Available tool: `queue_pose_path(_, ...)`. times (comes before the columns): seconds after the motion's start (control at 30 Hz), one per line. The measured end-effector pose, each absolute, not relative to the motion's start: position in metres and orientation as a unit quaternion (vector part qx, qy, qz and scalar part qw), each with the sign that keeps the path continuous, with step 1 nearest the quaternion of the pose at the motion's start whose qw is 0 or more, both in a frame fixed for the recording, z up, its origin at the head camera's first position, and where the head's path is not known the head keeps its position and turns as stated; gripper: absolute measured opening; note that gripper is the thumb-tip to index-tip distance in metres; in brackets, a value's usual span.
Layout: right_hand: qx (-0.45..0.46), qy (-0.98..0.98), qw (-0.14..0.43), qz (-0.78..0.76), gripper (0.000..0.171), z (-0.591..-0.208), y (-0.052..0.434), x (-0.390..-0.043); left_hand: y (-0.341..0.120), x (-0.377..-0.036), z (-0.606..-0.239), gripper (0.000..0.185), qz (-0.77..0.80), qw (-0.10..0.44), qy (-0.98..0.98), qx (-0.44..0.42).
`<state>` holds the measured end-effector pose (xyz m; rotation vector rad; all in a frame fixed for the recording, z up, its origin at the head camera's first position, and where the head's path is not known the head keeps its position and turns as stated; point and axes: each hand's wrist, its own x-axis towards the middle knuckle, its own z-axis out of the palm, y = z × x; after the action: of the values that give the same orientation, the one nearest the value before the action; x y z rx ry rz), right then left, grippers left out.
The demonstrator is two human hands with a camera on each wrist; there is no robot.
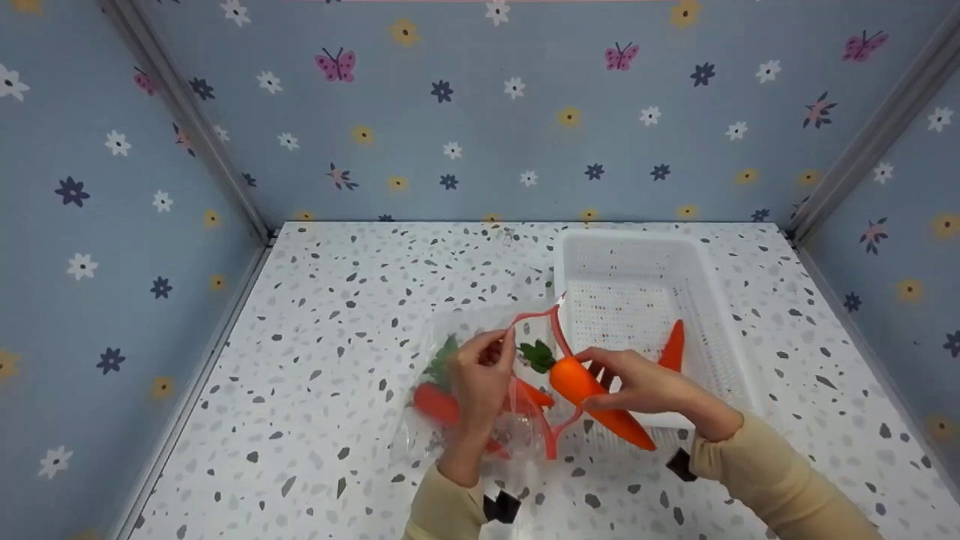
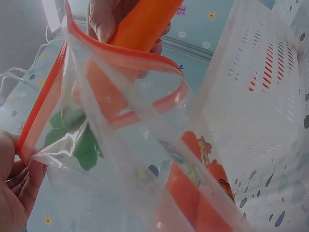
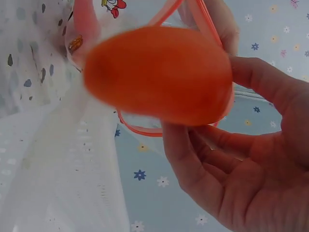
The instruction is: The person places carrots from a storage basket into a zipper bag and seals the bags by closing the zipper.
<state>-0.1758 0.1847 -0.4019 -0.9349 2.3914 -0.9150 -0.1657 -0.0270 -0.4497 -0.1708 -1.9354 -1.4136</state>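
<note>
My right hand (image 1: 641, 384) holds an orange toy carrot (image 1: 600, 401) with a green leafy top between thumb and fingers. The leafy end points left, at the mouth of a clear zip bag (image 1: 480, 319) with a red seal strip. My left hand (image 1: 480, 379) pinches the bag's edge, and the mouth gapes. Through the plastic in the left wrist view, green leaves (image 2: 87, 147) show just inside the mouth. More carrots (image 1: 435, 405) lie in the bag. In the right wrist view the held carrot (image 3: 159, 75) hides part of the bag.
A white perforated basket (image 1: 724, 315) stands on the right, behind the right hand. One carrot (image 1: 673, 346) lies in it, partly hidden by that hand. The speckled white tabletop (image 1: 337, 300) is enclosed by flowered blue panels (image 1: 480, 112).
</note>
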Motion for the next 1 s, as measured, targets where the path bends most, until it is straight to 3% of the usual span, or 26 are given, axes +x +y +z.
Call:
queue_pose_path(0.27, -0.353, 0.856, 0.219, -0.309, 0.043, -0.407, 0.161, -0.178, -0.028, -0.165, -0.450, 0.010, -0.558, 0.360, -0.745, -0.069)
queue_pose_path(0.77, -0.355, 0.868, 0.166, -0.305, 0.036, -0.411, 0.115, -0.195, -0.028, -0.165, -0.447, 0.010, -0.559, 0.369, -0.739, -0.068)
queue_pose_path(1.0, -0.344, 0.860, 0.129, -0.355, 0.023, -0.428, 0.101, -0.203, -0.028, -0.163, -0.445, 0.012, -0.556, 0.371, -0.740, -0.067)
